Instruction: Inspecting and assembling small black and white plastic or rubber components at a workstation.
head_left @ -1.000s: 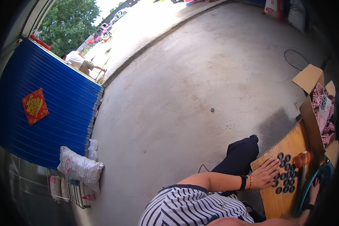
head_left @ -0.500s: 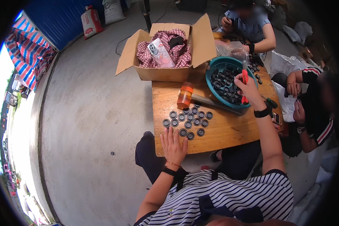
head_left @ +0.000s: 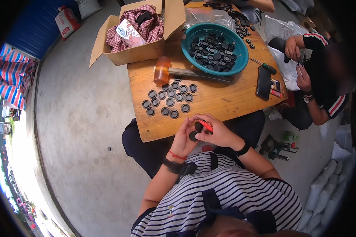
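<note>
2 black discs sit between left hand and right hand, just off the near edge of the wooden table. Left: half-curled, cradling the discs. Right: closed on a red tool, thumb against the lower disc (from my end I can't tell what the tool's tip touches).

On the tabletop I see a loose group of ringed discs lying flat. Just behind them, a mallet: orange head at left, handle running right, beside the teal basin. Basin holds a heap of black parts. Open cardboard box at far left, checked cloth and patterned phone inside. Table's right side: dark phone, green-handled screwdriver. 1 co-worker in black sits beyond.
</note>
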Demonstrator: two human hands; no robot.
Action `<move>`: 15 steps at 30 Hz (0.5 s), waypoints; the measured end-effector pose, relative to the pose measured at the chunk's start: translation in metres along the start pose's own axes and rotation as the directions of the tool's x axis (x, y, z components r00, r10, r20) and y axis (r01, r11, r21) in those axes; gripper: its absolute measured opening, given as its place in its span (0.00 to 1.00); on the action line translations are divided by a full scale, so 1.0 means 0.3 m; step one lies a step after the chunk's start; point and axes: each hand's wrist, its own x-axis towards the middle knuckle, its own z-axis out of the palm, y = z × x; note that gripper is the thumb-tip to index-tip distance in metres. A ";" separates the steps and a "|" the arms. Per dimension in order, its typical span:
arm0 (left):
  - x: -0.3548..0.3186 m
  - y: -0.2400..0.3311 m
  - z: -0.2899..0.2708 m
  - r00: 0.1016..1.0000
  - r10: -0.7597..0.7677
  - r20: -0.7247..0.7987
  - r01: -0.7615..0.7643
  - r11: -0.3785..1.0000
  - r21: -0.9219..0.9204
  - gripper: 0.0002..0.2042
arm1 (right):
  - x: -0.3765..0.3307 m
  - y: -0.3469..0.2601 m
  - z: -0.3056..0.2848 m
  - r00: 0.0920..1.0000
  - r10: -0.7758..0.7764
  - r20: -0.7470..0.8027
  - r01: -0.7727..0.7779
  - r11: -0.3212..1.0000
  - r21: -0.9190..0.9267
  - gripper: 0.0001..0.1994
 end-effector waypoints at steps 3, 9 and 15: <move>-0.009 -0.049 -0.016 0.979 0.018 -0.205 -0.039 0.995 -0.096 0.20 | -0.028 -0.009 -0.029 0.988 0.134 0.078 -0.152 0.938 0.313 0.21; -0.045 -0.012 0.047 0.967 0.032 -0.254 -0.028 0.999 0.018 0.14 | -0.046 0.033 -0.028 0.969 0.233 -0.085 -0.132 0.777 0.616 0.14; -0.041 -0.020 0.085 0.964 0.072 -0.258 0.002 0.961 0.275 0.16 | -0.038 0.068 -0.011 0.986 -0.009 -0.166 -0.037 0.963 -0.269 0.11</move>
